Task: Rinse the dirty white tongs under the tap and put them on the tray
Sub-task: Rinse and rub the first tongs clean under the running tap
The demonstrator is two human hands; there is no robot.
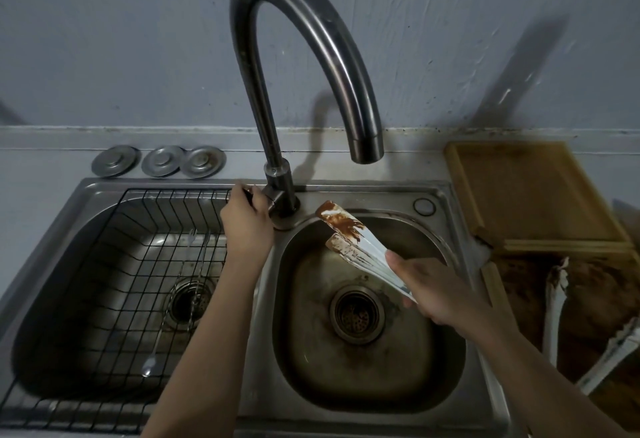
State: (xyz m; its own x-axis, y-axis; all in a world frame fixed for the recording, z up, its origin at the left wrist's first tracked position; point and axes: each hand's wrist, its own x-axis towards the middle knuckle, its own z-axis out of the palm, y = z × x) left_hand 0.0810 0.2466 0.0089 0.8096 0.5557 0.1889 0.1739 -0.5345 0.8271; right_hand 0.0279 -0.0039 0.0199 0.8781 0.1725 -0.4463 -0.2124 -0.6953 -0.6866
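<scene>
White tongs [349, 236] smeared with brown dirt at their tips are held over the right sink basin [433, 361], below and left of the spout of the dark curved tap [367, 146]. My right hand [429, 288] grips them by the handle end. No water runs from the spout. My left hand [246, 222] is closed around the tap's lever at the base of the tap. A wooden tray [526, 195] lies on the counter at the back right.
The left basin holds a black wire rack [114, 264] with a fork and a long spoon [152, 361] in it. Three metal sink plugs [162, 161] sit behind it. Another dirty white utensil [557, 306] lies on a brown-soiled tray at right.
</scene>
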